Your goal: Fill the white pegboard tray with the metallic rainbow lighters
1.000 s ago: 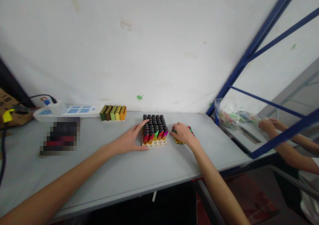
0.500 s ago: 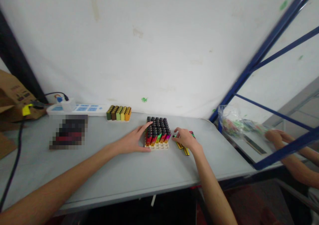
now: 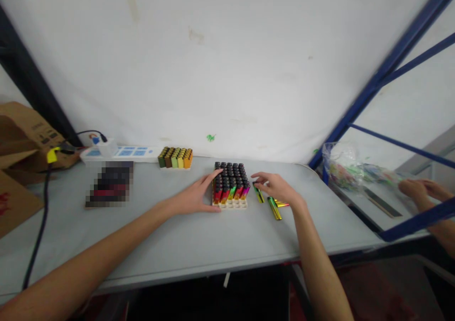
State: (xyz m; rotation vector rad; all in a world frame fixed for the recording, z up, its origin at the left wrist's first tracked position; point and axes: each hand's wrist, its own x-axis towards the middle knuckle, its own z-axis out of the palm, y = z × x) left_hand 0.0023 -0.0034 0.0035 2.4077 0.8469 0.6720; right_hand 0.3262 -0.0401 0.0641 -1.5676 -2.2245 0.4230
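Bracing the lighter tray (image 3: 230, 188) at tabletop (image 3: 199, 240) centre, left hand (image 3: 195, 198) lying flat, open. Right hand (image 3: 277, 189) pinching one lighter (image 3: 258, 193) at 3 o'clock; tray looking nearly full, loose lighters (image 3: 275, 207) waiting.

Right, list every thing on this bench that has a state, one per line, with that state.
White tray of black-capped colourful lighters: full, lighters upright.
Left hand: open, flat against the tray's left side.
Right hand: fingers curled over loose lighters; grip unclear.
Loose metallic green-gold lighters: lying flat on the table.
Small row of green-to-orange lighters: standing upright.
White power strip: plug inserted.
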